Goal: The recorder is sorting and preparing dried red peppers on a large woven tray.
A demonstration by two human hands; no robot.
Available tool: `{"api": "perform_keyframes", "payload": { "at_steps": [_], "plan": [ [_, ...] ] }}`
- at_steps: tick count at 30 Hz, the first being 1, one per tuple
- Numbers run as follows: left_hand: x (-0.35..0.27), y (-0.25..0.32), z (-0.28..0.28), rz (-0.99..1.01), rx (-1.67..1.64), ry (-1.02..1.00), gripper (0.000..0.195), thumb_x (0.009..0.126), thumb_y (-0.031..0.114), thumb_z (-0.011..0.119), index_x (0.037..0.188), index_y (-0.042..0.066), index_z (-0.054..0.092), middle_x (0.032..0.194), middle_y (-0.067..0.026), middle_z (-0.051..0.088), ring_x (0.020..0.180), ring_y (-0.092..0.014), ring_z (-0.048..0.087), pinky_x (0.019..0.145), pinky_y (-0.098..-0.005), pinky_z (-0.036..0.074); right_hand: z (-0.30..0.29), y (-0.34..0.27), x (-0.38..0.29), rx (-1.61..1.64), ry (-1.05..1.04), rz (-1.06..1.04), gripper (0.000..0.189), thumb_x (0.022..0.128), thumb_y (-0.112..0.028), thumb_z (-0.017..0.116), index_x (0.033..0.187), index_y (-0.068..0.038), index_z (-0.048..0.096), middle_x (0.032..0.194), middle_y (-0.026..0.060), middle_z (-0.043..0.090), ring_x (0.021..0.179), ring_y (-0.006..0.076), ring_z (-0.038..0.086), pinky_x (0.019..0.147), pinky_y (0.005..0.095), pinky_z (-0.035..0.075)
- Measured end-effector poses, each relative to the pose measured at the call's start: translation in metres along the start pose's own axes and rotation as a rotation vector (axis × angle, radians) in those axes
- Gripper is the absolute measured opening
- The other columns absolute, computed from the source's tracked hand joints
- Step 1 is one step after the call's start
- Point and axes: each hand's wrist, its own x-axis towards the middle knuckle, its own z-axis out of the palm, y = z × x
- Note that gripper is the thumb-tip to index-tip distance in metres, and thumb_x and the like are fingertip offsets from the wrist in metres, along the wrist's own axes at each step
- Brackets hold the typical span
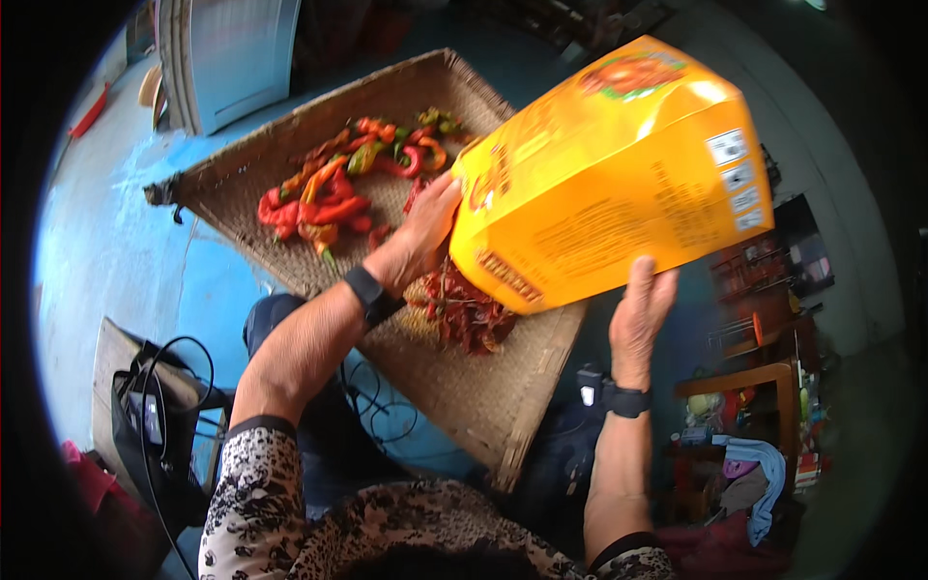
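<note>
Both my hands hold a large glossy yellow printed box (pixel 602 196), tilted over the right part of a woven bamboo tray (pixel 507 406). My left hand (pixel 420 232) grips its near left end, the fingers partly hidden behind it. Under its lower right edge, my right hand (pixel 641 319) supports it with the thumb on the printed side. Beneath the box's left end lies a heap of dark red dried chilli pieces (pixel 471 312) with pale yellow seeds (pixel 420 319) beside it. Fresh red, orange and green chilli peppers (pixel 341 188) are spread over the tray's left and far part.
A bench (pixel 109 362) at the left bears a black bag (pixel 138 413) with a cable. More cables (pixel 377 406) lie on the blue floor under the tray. A pale blue panel (pixel 243 65) stands at the far left. At the right is a wooden chair (pixel 783 391) with cloths.
</note>
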Motion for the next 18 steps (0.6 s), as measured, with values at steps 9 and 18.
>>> {"api": "perform_keyframes", "payload": {
  "at_steps": [9, 18],
  "plan": [
    [0.000, 0.018, 0.003, -0.038, -0.096, -0.125, 0.037, 0.097, 0.019, 0.042, 0.130, 0.001, 0.040, 0.116, -0.0106, 0.058, 0.098, -0.018, 0.061, 0.085, -0.0307, 0.051, 0.006, -0.018, 0.014, -0.055, 0.006, -0.207, 0.063, 0.090, -0.040, 0.056, 0.131, 0.002, 0.032, 0.126, 0.0127, 0.044, 0.112, 0.0182, 0.045, 0.095, 0.0326, 0.037],
    [0.006, 0.031, 0.005, 0.014, -0.076, -0.194, 0.042, 0.097, 0.023, 0.043, 0.134, 0.006, 0.036, 0.126, -0.0097, 0.053, 0.109, -0.016, 0.056, 0.091, -0.0321, 0.048, 0.014, -0.018, 0.020, -0.054, 0.064, -0.188, 0.058, 0.088, -0.044, 0.057, 0.123, -0.001, 0.038, 0.113, 0.0085, 0.048, 0.096, 0.0131, 0.047, 0.075, 0.0279, 0.041]
  ]
}}
